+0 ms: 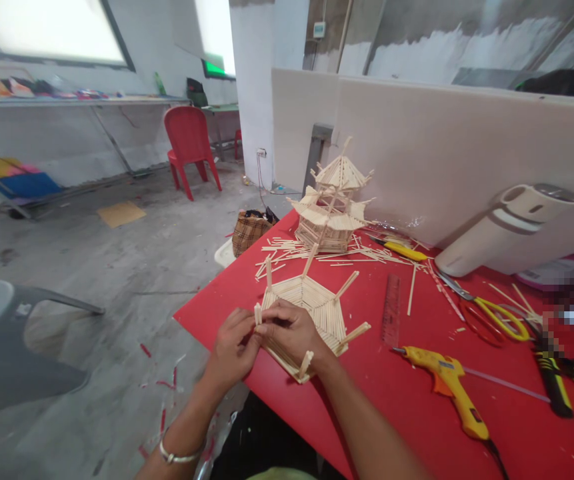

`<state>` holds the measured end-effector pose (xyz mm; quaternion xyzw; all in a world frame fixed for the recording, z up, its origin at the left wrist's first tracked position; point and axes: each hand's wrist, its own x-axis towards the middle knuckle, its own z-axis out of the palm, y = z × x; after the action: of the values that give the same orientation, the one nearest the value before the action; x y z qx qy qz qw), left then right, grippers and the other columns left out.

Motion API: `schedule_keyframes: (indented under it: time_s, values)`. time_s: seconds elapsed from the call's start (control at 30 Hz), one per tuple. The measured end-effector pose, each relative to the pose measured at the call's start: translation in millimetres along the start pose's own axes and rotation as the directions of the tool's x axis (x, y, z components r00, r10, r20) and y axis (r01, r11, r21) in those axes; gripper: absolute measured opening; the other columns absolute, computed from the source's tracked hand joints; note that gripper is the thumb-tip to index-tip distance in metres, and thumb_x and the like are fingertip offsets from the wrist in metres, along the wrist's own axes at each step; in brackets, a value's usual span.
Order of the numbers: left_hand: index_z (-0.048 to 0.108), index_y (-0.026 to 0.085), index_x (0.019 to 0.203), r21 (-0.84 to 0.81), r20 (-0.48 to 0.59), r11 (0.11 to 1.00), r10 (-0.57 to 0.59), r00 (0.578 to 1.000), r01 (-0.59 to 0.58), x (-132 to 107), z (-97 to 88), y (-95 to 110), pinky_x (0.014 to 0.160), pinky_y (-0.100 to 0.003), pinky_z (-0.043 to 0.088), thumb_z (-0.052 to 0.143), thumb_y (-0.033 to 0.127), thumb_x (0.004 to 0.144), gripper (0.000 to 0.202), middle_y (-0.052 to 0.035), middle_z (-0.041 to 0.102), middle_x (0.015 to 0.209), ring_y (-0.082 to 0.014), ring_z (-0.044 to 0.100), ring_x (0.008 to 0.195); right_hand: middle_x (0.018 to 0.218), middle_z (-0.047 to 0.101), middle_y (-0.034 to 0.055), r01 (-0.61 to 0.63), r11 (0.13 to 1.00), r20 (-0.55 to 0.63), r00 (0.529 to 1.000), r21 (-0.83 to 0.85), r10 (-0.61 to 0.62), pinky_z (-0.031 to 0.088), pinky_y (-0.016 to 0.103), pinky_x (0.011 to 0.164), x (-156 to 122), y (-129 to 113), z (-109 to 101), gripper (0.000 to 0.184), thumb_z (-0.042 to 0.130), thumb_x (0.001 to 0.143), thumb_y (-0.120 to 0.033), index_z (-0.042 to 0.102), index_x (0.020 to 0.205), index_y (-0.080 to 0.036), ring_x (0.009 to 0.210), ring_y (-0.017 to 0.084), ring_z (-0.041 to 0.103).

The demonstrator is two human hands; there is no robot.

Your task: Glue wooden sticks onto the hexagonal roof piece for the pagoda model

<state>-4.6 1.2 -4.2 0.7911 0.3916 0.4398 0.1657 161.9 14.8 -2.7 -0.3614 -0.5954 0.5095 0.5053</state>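
Observation:
A hexagonal frame (334,313) of thin wooden sticks lies on the red table, with short stick posts standing or leaning outward at its corners. At its left corner, an upright stick post (258,313) is pinched between the fingers of my left hand (235,348). My right hand (294,331) reaches over the frame and closes its fingers on the same post from the other side. The fingers partly cover the post's lower end. Behind the frame stands a tiered pagoda model (334,207) built of similar sticks.
Loose sticks (287,252) lie around the pagoda. On the right are a clear ruler (391,308), a yellow glue gun (449,383) with a cord, scissors (497,319), a yellow cutter (404,251), pliers (553,383) and a leaning tumbler (501,230). A grey stool (21,340) stands left.

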Motion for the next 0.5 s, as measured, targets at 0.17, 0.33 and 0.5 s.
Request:
schedule_keyframes:
  time_s: [0.17, 0.33, 0.5]
  values:
    - [0.069, 0.018, 0.101, -0.003, 0.006, 1.0, -0.005, 1.0, 0.005, -0.7, 0.5, -1.1, 0.072, -0.03, 0.048, 0.054, 0.016, 0.09, 0.019, -0.0056, 0.065, 0.084, -0.0185, 0.058, 0.08, 0.077, 0.062, 0.0003, 0.01, 1.0, 0.005, 1.0, -0.003, -0.01, 0.045, 0.028, 0.069, 0.2, 1.2, -0.3, 0.014, 0.08, 0.075, -0.03, 0.08, 0.089, -0.026, 0.074, 0.015, 0.058]
    - [0.069, 0.018, 0.103, -0.013, 0.012, 1.0, -0.005, 1.0, 0.005, -1.5, 0.7, -2.1, 0.071, -0.03, 0.048, 0.053, 0.015, 0.09, 0.02, -0.0058, 0.065, 0.084, -0.0187, 0.058, 0.08, 0.076, 0.062, -0.0001, 0.007, 1.0, -0.003, 1.0, 0.01, -0.007, 0.045, 0.027, 0.069, 0.9, 0.5, 0.1, 0.014, 0.08, 0.074, -0.028, 0.079, 0.088, -0.026, 0.074, 0.015, 0.058]
    - [0.069, 0.017, 0.099, -0.014, 0.005, 1.0, 0.004, 1.0, -0.004, 0.5, 0.5, 0.5, 0.069, -0.03, 0.047, 0.053, 0.015, 0.091, 0.019, -0.0052, 0.064, 0.081, -0.0179, 0.057, 0.077, 0.075, 0.062, -0.0002, 0.008, 1.0, -0.009, 1.0, -0.004, -0.008, 0.045, 0.026, 0.067, 1.0, 1.4, 0.6, 0.013, 0.08, 0.074, -0.03, 0.079, 0.086, -0.024, 0.073, 0.014, 0.058]
